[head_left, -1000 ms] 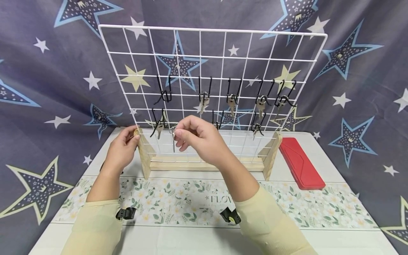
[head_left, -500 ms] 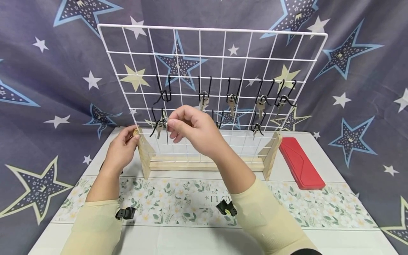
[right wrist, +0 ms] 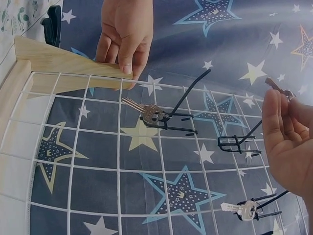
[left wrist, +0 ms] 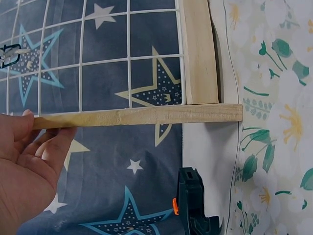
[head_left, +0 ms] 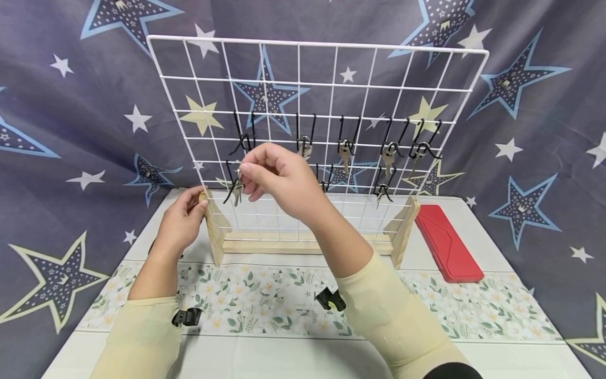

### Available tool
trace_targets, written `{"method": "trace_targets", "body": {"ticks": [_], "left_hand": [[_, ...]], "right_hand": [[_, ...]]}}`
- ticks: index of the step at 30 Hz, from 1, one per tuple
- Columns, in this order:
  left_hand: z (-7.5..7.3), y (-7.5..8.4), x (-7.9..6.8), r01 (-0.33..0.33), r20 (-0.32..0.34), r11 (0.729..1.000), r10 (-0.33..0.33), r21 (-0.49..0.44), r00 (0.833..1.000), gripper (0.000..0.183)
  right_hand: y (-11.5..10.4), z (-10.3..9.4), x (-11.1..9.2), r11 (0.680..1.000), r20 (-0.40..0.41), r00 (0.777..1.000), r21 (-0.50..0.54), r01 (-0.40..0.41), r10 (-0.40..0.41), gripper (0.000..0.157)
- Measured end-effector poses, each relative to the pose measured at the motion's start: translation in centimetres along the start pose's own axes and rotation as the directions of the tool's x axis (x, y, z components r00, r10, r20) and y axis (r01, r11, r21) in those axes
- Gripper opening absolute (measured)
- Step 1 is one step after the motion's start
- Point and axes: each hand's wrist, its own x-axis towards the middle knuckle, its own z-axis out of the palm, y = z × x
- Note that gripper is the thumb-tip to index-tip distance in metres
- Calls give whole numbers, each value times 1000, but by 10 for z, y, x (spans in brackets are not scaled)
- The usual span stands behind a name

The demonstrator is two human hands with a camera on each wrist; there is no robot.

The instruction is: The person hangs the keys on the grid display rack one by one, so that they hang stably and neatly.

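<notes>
My left hand (head_left: 180,221) grips the top of the wooden side leg (left wrist: 137,115) of a rack that carries an upright white wire grid (head_left: 317,45). My right hand (head_left: 284,181) pinches a small key (right wrist: 278,86) between thumb and fingers, in front of the grid's left part. Just by it is a black double hook (right wrist: 239,142) in the upper row with no key on it. On the lower-left hook hangs another key (right wrist: 154,113), just below my right fingertips in the head view. Part of the held key is covered by my fingers.
Along the upper row, more hooks carry keys (head_left: 345,150); a lower-right hook bears a key (head_left: 380,195) too. A red case (head_left: 447,242) lies right of the rack on the flowered table cover (head_left: 265,305). Left of the rack sits a dark plastic object (left wrist: 190,200) with an orange part.
My right hand has moved up and to the left with the key, from below the hooks to beside the left hooks. The left hand stays on the rack's leg.
</notes>
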Motion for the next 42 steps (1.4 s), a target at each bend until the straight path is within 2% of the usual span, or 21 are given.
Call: {"method": "trace_targets", "body": {"ticks": [12,26,36,42], "left_hand": [[0,0,0,-2,2,1000,2,-13,1000,45],[-1,1,-1,-16,14,999,16,-30,1000,47],[-2,0,-2,-16,19,999,17,-38,1000,47],[-1,0,-1,-18,21,998,19,-53,1000,47]], "right_hand": [[-3,6,13,999,-47,999,40,-13,15,10],[11,7,20,985,-96,993,164,-48,65,12],[23,5,28,974,-131,984,205,-92,120,13],[28,3,33,971,-151,982,224,-77,113,11]]}}
